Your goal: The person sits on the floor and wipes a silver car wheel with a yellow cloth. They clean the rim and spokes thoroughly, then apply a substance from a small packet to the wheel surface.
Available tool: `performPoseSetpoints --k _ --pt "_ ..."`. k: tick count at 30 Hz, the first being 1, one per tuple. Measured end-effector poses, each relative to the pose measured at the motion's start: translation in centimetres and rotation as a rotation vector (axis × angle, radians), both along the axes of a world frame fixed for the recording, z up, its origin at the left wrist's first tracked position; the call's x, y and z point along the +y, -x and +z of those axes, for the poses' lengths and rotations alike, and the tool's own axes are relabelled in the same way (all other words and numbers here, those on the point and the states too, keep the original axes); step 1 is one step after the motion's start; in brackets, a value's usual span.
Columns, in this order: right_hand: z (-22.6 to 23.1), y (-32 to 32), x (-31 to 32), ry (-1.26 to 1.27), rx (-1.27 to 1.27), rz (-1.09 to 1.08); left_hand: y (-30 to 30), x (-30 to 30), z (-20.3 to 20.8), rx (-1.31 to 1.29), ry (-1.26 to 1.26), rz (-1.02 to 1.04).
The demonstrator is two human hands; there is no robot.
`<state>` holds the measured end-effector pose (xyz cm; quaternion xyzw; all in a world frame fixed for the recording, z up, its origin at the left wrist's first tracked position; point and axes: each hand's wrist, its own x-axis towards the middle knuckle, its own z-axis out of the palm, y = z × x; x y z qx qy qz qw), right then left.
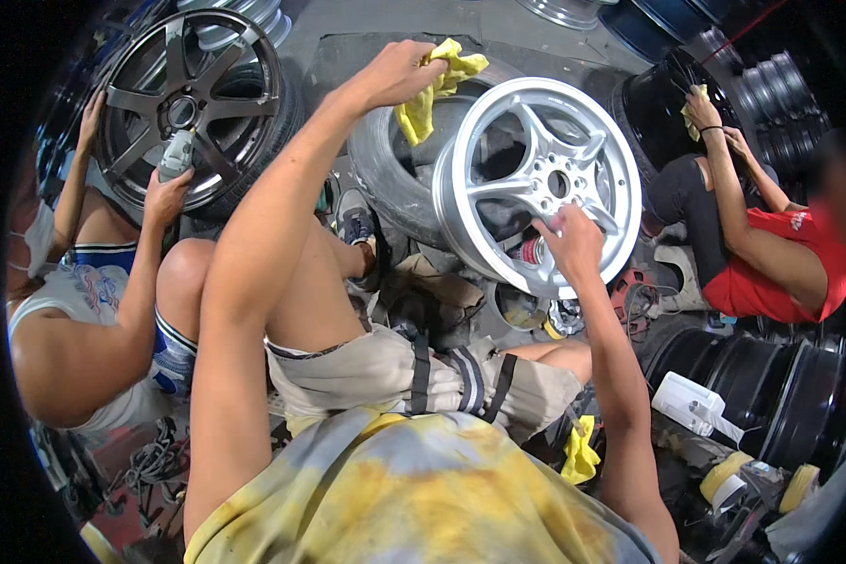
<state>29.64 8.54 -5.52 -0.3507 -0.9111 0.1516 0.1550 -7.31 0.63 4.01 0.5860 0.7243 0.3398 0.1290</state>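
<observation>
Silver spoked wheel (508, 189) — propped at a tilt against a bare tyre (376, 150); a yellow cloth (417, 117) is grasped in the left hand (404, 73), held just beside the rim's upper left, while the right hand (578, 240) is placed over the lower spokes with fingers bent, whether gripping or merely touching cannot be told. Wiping of the wheel is judged to be the step in hand — the next move would call for the cloth to be laid on the metal and the wheel to be steadied.
</observation>
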Motion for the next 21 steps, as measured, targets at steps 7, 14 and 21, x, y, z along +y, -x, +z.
performPoseSetpoints --k 7,14,21 --pt "1.7 3.5 1.6 -0.013 -0.057 0.12 1.4 0.6 -1.9 0.049 0.021 -0.02" --pt "1.0 5.9 1.0 -0.155 0.124 0.371 -1.4 1.5 -2.4 0.093 0.062 -0.08" --pt "-1.7 -5.3 -5.8 0.035 0.096 -0.223 -1.9 1.0 -2.5 0.053 0.032 -0.16"
